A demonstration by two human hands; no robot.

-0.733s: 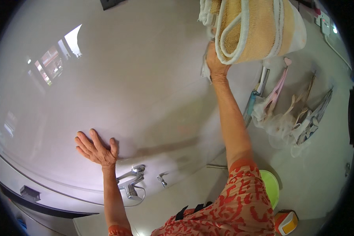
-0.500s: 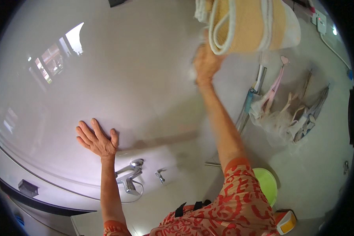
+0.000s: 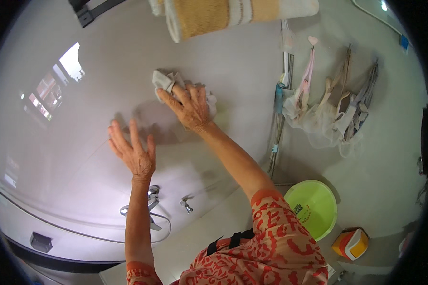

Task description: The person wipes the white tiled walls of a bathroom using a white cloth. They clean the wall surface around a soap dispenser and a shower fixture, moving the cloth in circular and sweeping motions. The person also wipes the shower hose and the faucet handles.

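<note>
A crumpled white cloth (image 3: pixel 164 79) lies pressed against the glossy pale wall (image 3: pixel 114 71), under the fingers of my right hand (image 3: pixel 192 108). Parts of the cloth stick out on both sides of those fingers. Lower and to the left, my left hand (image 3: pixel 137 153) has its fingers spread and holds nothing. It is beside the wall; whether its fingertips touch the surface I cannot tell. Below it, my left forearm partly covers a chrome mixer tap (image 3: pixel 153 192).
Folded yellow-and-white towels (image 3: pixel 209 19) hang overhead. Bags (image 3: pixel 318 114) dangle from hooks at right, near long poles (image 3: pixel 279 123). A green basin (image 3: pixel 314 204) and an orange-and-white box (image 3: pixel 351 244) stand low at right. A small valve (image 3: pixel 186 204) and a shower hose (image 3: pixel 81 232) line the lower wall.
My right hand has come down and left from beneath the towels, with the cloth now plainly visible under it. My left hand has shifted slightly up and right. The whole view has turned somewhat.
</note>
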